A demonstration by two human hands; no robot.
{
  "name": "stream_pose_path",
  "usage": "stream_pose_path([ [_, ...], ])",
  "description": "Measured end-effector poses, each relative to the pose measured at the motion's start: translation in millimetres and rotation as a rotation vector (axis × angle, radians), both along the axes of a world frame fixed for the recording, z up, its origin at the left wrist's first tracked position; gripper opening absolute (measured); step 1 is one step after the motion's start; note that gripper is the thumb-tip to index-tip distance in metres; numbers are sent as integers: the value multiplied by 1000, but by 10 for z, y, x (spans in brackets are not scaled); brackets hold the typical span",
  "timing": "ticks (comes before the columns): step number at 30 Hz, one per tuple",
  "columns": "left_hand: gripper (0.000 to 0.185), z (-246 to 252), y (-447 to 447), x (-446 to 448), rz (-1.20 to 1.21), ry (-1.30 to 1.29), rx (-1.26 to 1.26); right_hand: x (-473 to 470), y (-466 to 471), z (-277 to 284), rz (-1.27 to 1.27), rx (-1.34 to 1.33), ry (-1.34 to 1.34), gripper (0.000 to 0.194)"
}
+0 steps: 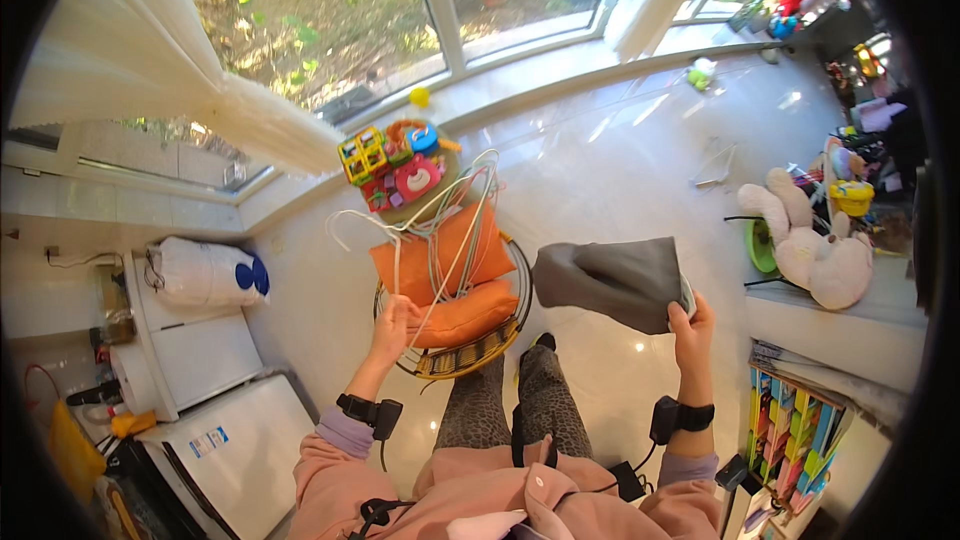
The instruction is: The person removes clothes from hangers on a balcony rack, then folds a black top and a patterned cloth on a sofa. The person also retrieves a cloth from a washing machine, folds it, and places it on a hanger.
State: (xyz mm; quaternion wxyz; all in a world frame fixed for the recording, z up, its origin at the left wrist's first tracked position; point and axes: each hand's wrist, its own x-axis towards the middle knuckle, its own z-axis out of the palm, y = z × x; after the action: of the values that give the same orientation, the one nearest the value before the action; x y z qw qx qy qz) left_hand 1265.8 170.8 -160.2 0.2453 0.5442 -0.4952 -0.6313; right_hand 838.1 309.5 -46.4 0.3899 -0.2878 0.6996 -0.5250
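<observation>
My left hand (pixel 393 328) grips a white wire clothes hanger (pixel 397 262) at a lower part of its frame, its hook pointing away to the upper left. Below and beyond that hand is a round wicker chair (pixel 469 360) with orange cushions (pixel 457 315). Several more wire hangers (pixel 459 240) lie in a tangle against the back cushion. Out to the right, my right hand (pixel 691 321) pinches a dark grey cloth item (pixel 611 277) by its near right corner. The cloth hangs folded to the left, a pale lining showing at the edge; its exact kind I cannot tell.
Behind the chair, a round stool (pixel 442 195) bears toys. A white appliance (pixel 232 457) stands at lower left. On the right are a large plush toy (pixel 821 262) and a shelf of colourful items (pixel 791 427). A loose hanger (pixel 716 165) lies on the tiled floor. Windows and curtains (pixel 142 45) line the far side.
</observation>
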Motion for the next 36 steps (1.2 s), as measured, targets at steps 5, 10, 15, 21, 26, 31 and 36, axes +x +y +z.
stream_pose_path([
  [5,27,989,-89,-830,-387,328,-51,106,5,1012,88,-245,-98,22],
  [10,11,2078,23,-1681,-668,516,-212,209,-43,1826,233,-380,-46,23],
  [15,12,2642,-43,-2103,-809,238,-942,159,-20,2141,177,-571,92,19],
  [21,20,3081,79,-2393,-827,129,-1394,122,-44,2565,155,-732,232,22],
  [26,23,3185,161,-2404,-947,70,-1418,-42,-226,2804,9,-855,320,19],
  [31,27,2963,294,-2321,-981,133,-1220,-148,-372,3200,-137,-1175,459,24],
  [36,32,2892,507,-2419,-1004,60,-926,-123,-571,2999,111,-691,782,23],
])
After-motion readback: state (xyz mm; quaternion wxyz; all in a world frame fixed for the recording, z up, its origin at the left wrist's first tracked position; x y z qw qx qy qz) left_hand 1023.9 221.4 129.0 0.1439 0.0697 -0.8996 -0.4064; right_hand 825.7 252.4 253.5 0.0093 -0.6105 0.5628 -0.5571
